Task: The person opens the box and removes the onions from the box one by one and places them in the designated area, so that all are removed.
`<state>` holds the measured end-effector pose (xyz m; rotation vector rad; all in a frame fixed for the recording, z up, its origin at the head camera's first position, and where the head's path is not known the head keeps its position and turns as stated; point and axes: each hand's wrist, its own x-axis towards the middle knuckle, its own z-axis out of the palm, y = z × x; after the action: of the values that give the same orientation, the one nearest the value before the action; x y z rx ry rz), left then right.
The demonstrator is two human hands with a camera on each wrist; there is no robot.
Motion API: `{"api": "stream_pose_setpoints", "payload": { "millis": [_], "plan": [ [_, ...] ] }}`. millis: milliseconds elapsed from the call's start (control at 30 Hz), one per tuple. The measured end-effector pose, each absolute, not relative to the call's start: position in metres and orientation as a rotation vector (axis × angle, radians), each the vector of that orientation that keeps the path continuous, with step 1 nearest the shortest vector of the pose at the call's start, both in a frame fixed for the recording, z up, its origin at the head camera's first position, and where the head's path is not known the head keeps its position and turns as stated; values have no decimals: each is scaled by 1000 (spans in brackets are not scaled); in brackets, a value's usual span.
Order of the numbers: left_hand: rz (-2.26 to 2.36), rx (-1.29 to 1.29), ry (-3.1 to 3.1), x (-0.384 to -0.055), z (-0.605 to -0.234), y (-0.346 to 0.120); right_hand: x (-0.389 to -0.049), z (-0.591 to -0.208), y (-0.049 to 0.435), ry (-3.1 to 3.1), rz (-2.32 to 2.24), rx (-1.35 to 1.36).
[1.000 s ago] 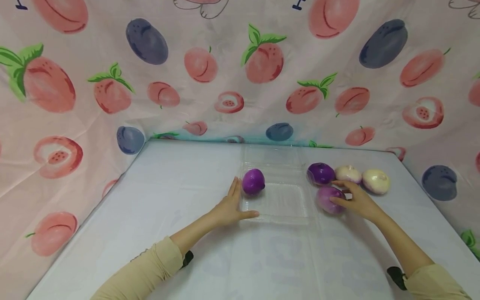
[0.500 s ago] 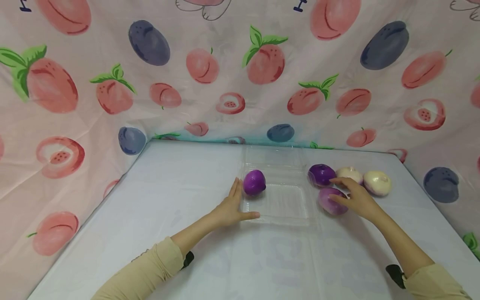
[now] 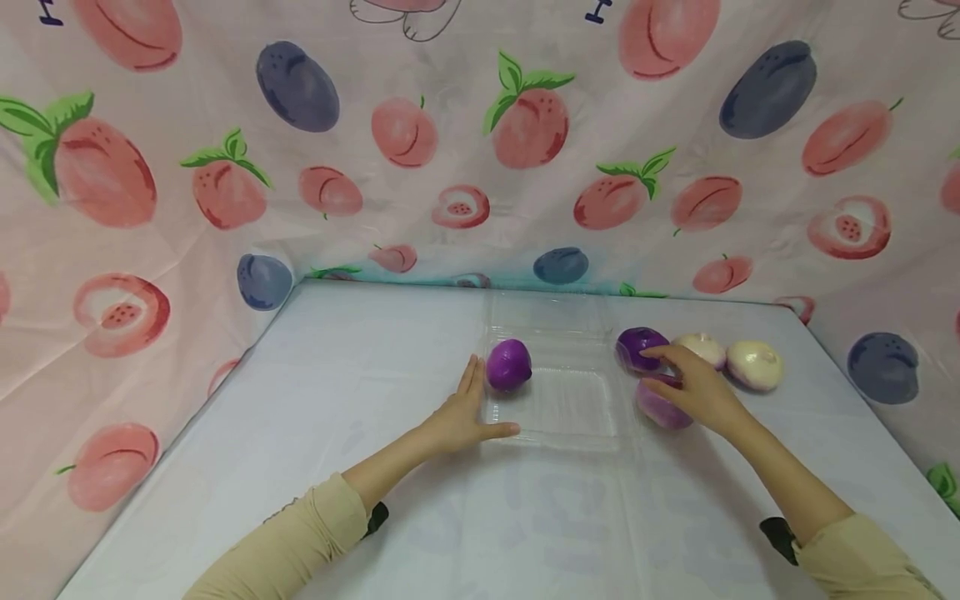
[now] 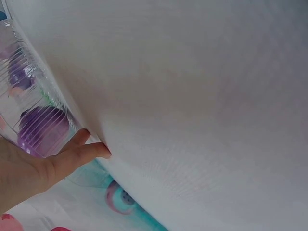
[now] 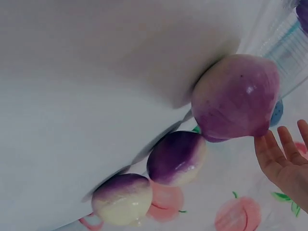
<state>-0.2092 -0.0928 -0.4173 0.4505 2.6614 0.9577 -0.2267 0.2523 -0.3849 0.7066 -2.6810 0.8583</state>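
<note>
My left hand (image 3: 456,417) rests at the left side of a clear plastic box (image 3: 570,429), its fingers straight along the wall and its thumb stretched along the near edge. One bright purple onion (image 3: 508,365) sits inside, at the box's left. To the right of the box, my right hand (image 3: 705,393) hovers with spread fingers over a pale purple onion (image 3: 660,408), partly covering it. Those fingertips reach to a dark purple onion (image 3: 637,348) just behind. In the right wrist view, the fingers (image 5: 284,151) lie extended beside the large purple onion (image 5: 236,96).
Two cream-and-purple onions, a farther one (image 3: 697,346) and a rightmost one (image 3: 754,365), stand behind the right hand. The box's clear lid (image 3: 551,312) lies folded back toward the fruit-print curtain (image 3: 450,125). A white cover (image 3: 360,350) spreads over the table.
My right hand has shifted left and slightly forward, from the pale purple onion's right side to over it and toward the dark purple one. The left hand keeps its place.
</note>
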Motion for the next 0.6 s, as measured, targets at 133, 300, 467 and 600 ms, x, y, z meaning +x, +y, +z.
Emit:
{"api": "stream_pose_setpoints", "payload": {
  "millis": [133,300,467,600],
  "plan": [
    [965,452,2661,-208,-416,-92,-227,-383,241,-2648,846,729],
    [972,452,2662,-207,-415,-92,-229,-381,230,-2600,871,804],
    [974,451,2664,-207,-414,-92,-234,-379,222,-2565,915,847],
    [975,454,2664,-207,-414,-92,-237,-377,216,-2584,930,865]
  ]
}}
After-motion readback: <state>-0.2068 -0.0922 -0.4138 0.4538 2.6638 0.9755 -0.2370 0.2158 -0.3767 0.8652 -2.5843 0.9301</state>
